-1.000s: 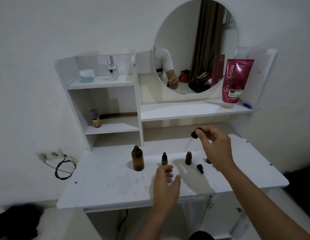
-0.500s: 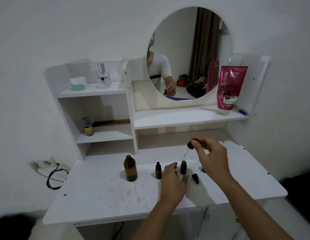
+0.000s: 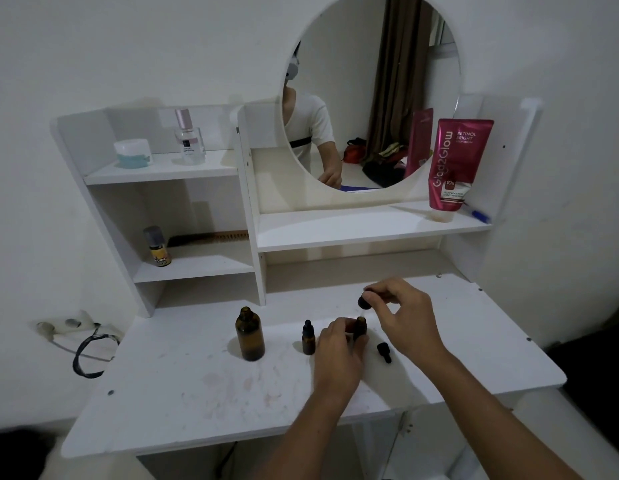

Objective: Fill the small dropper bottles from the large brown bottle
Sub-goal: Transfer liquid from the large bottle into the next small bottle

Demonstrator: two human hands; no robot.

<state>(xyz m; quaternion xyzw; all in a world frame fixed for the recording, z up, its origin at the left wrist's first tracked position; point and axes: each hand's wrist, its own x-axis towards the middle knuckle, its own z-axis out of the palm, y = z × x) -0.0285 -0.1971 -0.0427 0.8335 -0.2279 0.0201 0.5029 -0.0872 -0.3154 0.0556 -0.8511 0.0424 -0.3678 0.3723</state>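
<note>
Brown glass is the worry: the left hand (image 3: 337,355) grips an open small bottle (image 3: 360,328) on the desk (image 3: 183,386), and the right hand (image 3: 403,311) pinches a dropper (image 3: 364,302) just above its mouth. A misaimed tip could drip or tip it. Nearby, the large bottle (image 3: 249,335) stands uncapped, easily knocked.

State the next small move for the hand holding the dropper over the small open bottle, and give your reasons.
Probably lower the dropper so its glass tip enters the neck of the small open bottle, then squeeze the bulb. The right hand pinches the dropper just above that neck, tip pointing down, and the left hand steadies the bottle on the table.
</note>
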